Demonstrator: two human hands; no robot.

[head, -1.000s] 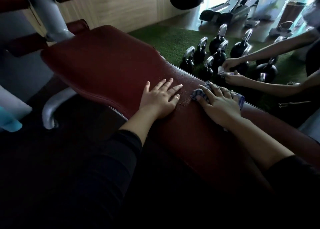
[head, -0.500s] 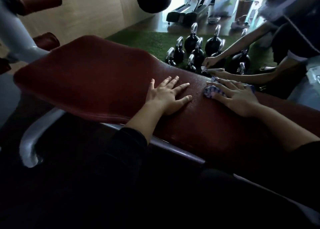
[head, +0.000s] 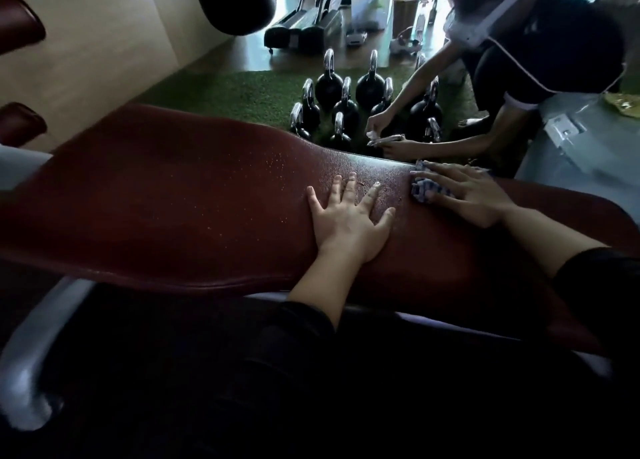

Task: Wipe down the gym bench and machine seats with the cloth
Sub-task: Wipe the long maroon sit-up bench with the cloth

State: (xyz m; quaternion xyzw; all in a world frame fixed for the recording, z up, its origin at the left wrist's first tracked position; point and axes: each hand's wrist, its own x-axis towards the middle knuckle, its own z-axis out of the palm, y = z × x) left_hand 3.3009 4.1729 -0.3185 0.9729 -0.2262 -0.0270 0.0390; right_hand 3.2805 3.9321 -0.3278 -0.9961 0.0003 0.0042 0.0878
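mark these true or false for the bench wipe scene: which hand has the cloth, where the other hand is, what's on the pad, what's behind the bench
1. The right hand presses the checked cloth on the red bench pad. True.
2. The left hand is lifted off the pad. False: it lies flat on it, fingers spread.
3. Droplets dot the pad around the left hand. True.
4. The cloth lies at the pad's near edge. False: it sits by the far edge.
5. Kettlebells stand on green turf behind the bench. True.
6. Nobody else is in view. False: a second person crouches by the kettlebells.
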